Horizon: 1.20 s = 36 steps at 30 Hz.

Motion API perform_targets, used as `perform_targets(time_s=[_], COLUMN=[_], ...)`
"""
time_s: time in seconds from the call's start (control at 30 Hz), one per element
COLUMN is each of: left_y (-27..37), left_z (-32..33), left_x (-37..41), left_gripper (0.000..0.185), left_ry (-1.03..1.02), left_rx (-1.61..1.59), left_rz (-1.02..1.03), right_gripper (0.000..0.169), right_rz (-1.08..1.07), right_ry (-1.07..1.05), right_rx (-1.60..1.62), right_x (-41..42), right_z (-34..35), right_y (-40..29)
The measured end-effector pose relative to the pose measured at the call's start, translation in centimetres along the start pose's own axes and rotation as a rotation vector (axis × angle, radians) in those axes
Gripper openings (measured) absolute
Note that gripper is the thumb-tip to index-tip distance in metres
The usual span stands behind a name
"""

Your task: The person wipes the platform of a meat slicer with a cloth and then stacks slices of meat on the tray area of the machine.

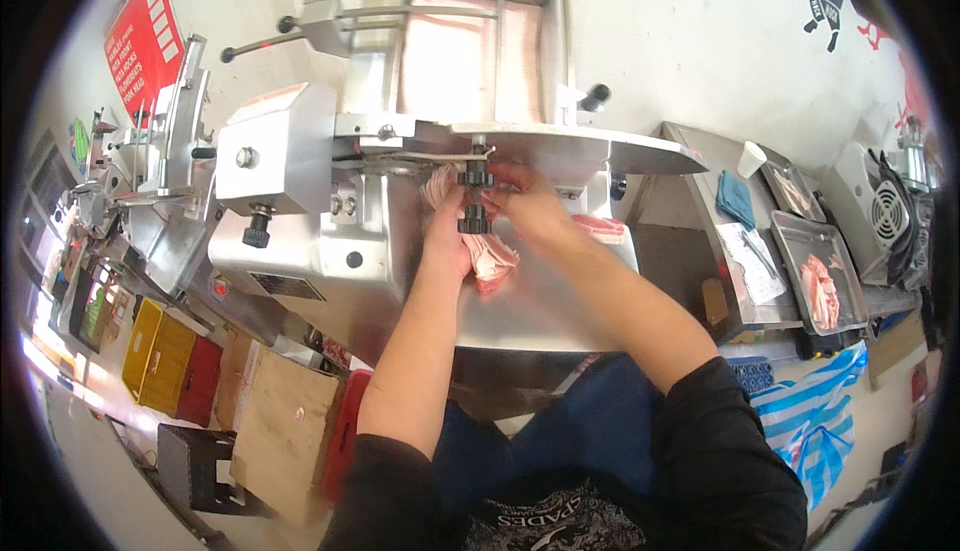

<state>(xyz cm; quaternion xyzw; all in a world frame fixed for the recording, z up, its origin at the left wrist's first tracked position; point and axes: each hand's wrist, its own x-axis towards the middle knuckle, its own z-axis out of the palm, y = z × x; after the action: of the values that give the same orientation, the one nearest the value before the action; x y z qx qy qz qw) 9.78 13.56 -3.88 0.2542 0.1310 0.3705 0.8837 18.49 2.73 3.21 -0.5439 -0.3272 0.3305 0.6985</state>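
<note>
In front of me stands a metal meat slicer (300,273), with a large pale slab of meat (450,55) on its carriage. My left hand (448,232) holds a folded bunch of thin, fatty meat slices (489,258) that look like pork. The bunch hangs over the slicer's metal base (540,318). My right hand (529,202) reaches in beside it, below the carriage edge, close to some red meat. Black knobs (475,198) hide part of both hands, so the right fingers' grip is unclear. Another pile of slices (598,228) lies right of my right wrist.
A steel side table (682,176) at right bears a metal tray (855,311) with meat slices, a blue cloth (735,200), paper with a pen and a white cup (751,159). Another slicer (176,138) stands left. Crates (154,356) and a board (289,416) sit lower left.
</note>
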Motion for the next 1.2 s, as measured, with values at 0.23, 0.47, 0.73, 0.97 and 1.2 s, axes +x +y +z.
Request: perform_targets(time_s=[0.23,0.47,0.73,0.97,1.2], left_y=[-0.2,-0.1,-0.2,-0.8,-0.3], left_z=[0.5,0.2,-0.6,-0.1,0.6], left_x=[0.1,0.2,-0.2,0.3,-0.8], left_gripper=[0.019,0.011,0.008,0.01,0.016], left_ry=[-0.01,0.03,-0.02,-0.016,0.157], left_rx=[0.148,0.048,0.02,0.028,0.016], left_rz=[0.04,-0.05,-0.249,-0.091,0.078], right_gripper=[0.021,0.016,0.019,0.034,0.039], right_rz=[-0.238,-0.273,-0.343,-0.3,0.09], right_ry=[-0.12,-0.178,-0.247,-0.202,0.042], right_rx=[-0.759,-0.746,-0.861,-0.096,0.194], right_x=[-1.8,-4.5,-4.4,3.2,0.1], right_z=[-3.1,-4.3,-4.7,-3.0,1.3], right_y=[0.5,2.1,1.0,3.8,-0.3])
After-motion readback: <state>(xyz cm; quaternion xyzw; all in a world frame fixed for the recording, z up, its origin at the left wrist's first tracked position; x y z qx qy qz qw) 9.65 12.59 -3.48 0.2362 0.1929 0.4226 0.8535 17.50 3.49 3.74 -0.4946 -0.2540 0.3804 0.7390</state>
